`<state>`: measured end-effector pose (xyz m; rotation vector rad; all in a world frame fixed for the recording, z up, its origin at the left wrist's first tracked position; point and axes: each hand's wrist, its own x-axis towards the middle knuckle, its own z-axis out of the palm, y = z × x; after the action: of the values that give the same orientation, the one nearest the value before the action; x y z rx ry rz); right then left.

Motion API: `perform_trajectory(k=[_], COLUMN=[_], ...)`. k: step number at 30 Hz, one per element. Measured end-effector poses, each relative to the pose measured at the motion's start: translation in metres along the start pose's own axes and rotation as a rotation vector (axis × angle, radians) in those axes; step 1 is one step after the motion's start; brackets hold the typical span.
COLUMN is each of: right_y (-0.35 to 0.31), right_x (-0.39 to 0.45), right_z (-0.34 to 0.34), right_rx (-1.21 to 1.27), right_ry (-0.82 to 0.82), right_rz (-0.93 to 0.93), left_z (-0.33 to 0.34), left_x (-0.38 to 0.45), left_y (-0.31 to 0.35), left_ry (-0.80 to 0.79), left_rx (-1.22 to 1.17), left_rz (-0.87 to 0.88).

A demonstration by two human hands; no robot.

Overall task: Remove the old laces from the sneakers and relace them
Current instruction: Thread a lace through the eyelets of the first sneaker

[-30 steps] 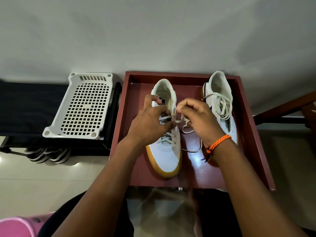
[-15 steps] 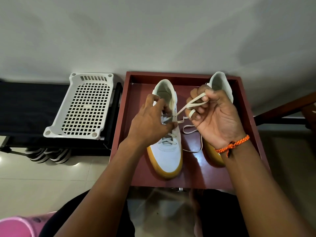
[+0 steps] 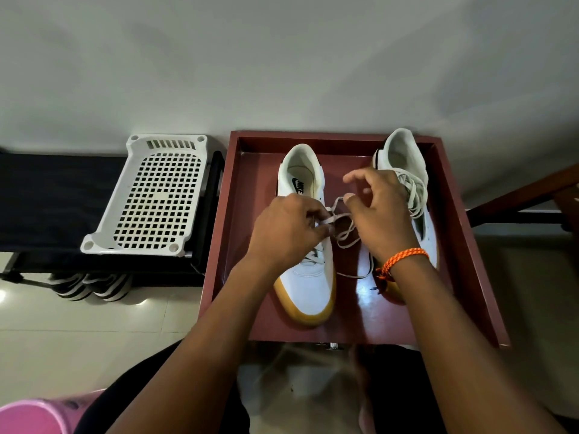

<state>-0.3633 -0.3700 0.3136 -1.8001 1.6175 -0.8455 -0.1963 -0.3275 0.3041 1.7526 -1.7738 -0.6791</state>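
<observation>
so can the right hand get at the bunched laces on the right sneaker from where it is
Probably yes. The right hand is next to the right sneaker, and its bunched laces lie exposed on top, with nothing over them. But its fingers seem to be pinching the left sneaker's lace, so it would have to let go first.

A home, likely an entryway corner: glossy pale floor tiles (image 3: 78, 336) lie below a plain white wall (image 3: 282, 57). Left of the grip stands a low black shoe rack (image 3: 47, 195), with striped sandals (image 3: 91, 285) tucked beneath and a white perforated plastic tray (image 3: 150, 195) on top.
</observation>
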Motion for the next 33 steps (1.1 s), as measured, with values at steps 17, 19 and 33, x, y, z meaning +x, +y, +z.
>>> perform_trajectory(k=[17,19,33], right_y=[-0.012,-0.007,-0.027], right_x=[-0.009,-0.011,-0.013], right_z=[-0.02,-0.025,0.004], right_rx=[0.251,0.125,0.519], right_ry=[-0.761,-0.878,-0.586], right_rz=[0.018,0.065,0.037], left_z=[-0.052,-0.053,-0.046], left_x=[0.008,0.008,0.005], left_y=[-0.015,-0.017,-0.011], left_ry=[0.27,0.278,0.067], left_rx=[-1.056,-1.049,-0.944], left_rz=[-0.317,-0.32,-0.298])
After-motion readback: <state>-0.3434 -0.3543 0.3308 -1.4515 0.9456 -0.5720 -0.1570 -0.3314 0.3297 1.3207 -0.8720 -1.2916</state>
